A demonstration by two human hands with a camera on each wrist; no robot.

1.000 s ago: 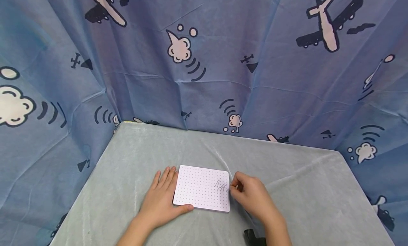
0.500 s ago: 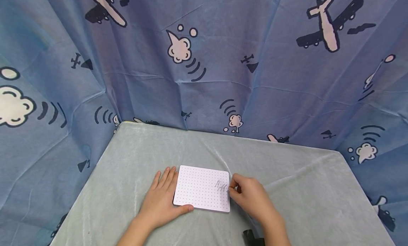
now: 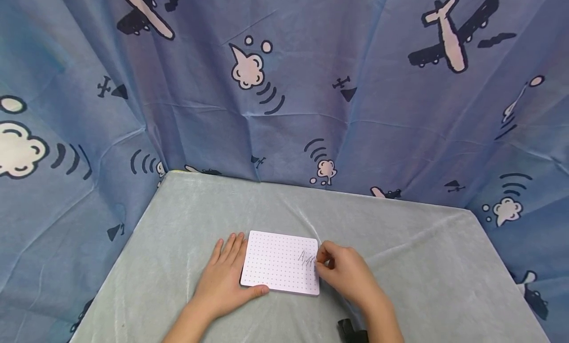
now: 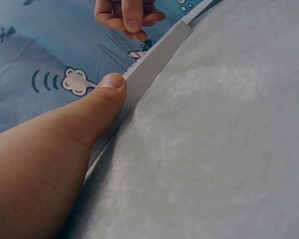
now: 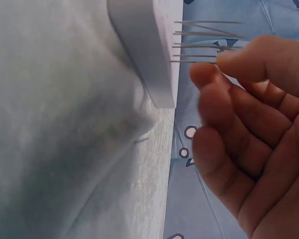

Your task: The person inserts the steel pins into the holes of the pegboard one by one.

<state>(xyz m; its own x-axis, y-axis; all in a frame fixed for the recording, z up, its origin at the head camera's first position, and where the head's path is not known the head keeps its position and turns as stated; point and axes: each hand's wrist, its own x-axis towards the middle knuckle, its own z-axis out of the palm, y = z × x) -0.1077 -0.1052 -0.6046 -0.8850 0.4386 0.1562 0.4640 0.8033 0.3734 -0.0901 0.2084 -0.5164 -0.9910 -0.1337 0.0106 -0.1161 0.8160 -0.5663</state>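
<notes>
A white board [image 3: 275,261] with a grid of small holes lies on the table. Several thin metal pins [image 5: 207,33] stand upright from its holes near the right side. My left hand [image 3: 224,281] rests flat at the board's left side, fingers straight, with the thumb [image 4: 107,92] against its front edge. At the right edge, my right hand [image 3: 348,274] pinches one thin metal pin [image 5: 194,61] between thumb and index finger. The lower end of that pin meets the board's surface in the right wrist view. Its upper end is hidden by the fingertips.
A grey-green cloth [image 3: 422,269] with creases covers the table. A black object [image 3: 351,330] sits by my right wrist at the bottom of the head view. Behind the table hangs a blue curtain [image 3: 284,86] printed with planes and clouds.
My right hand has shifted slightly left, from beside the board's right edge to just over it. The left hand and board hold their place, while the head view has shifted a little.
</notes>
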